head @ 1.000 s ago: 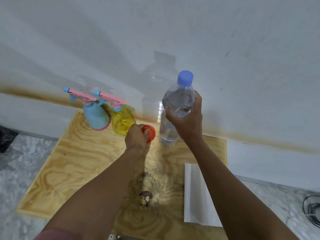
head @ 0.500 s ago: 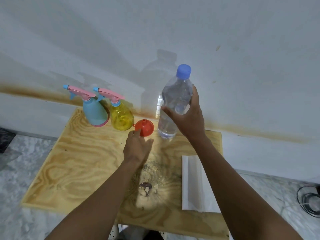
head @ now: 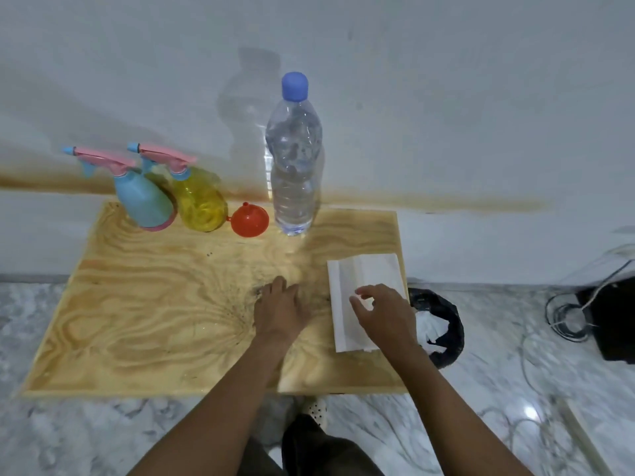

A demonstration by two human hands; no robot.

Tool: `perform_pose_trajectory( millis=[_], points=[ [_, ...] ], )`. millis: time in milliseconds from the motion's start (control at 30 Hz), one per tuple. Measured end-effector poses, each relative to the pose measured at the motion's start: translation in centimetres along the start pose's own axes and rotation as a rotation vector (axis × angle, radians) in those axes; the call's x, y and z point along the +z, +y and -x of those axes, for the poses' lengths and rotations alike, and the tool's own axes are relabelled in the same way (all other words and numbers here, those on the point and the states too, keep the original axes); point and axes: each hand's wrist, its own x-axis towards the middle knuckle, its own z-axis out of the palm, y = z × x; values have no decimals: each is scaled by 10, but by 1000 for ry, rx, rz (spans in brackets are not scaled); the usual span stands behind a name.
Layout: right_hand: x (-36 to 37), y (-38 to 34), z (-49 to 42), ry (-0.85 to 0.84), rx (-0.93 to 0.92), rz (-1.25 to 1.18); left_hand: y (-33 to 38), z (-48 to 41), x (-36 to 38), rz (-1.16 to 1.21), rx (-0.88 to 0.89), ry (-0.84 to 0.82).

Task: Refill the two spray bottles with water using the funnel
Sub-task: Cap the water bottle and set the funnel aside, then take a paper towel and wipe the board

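A blue spray bottle [head: 144, 201] and a yellow spray bottle [head: 199, 201], both with pink triggers, stand side by side at the back left of the wooden board [head: 154, 304]. The red funnel [head: 249, 219] sits mouth down right of them. A tall clear water bottle [head: 294, 159] with a blue cap stands upright beside the funnel. My left hand [head: 279, 310] rests palm down on the board's middle, holding nothing. My right hand [head: 385, 314] hovers over a white folded paper towel [head: 364, 297] with relaxed, slightly curled fingers.
A white wall with a brown stain line runs behind the board. A black bin [head: 439, 328] with a white wad inside stands on the marble floor by the board's right edge. Cables and a dark box [head: 611, 314] lie far right.
My right hand let go of the water bottle and drew back over the paper towel. My left hand pulled away from the funnel to the board's middle. The camera backed off.
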Motion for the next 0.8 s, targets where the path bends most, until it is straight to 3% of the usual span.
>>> perform_pose_trajectory(
  millis=[200,333,800],
  points=[
    [27,-11,9,-83,-108,248,1,-4,6,-61,-4,10],
    [36,-24,3,-106,-54,330,2,-5,8,-73,-4,13],
    [44,-31,-1,-145,110,206,2,-4,7,-71,-11,-1]
  ],
)
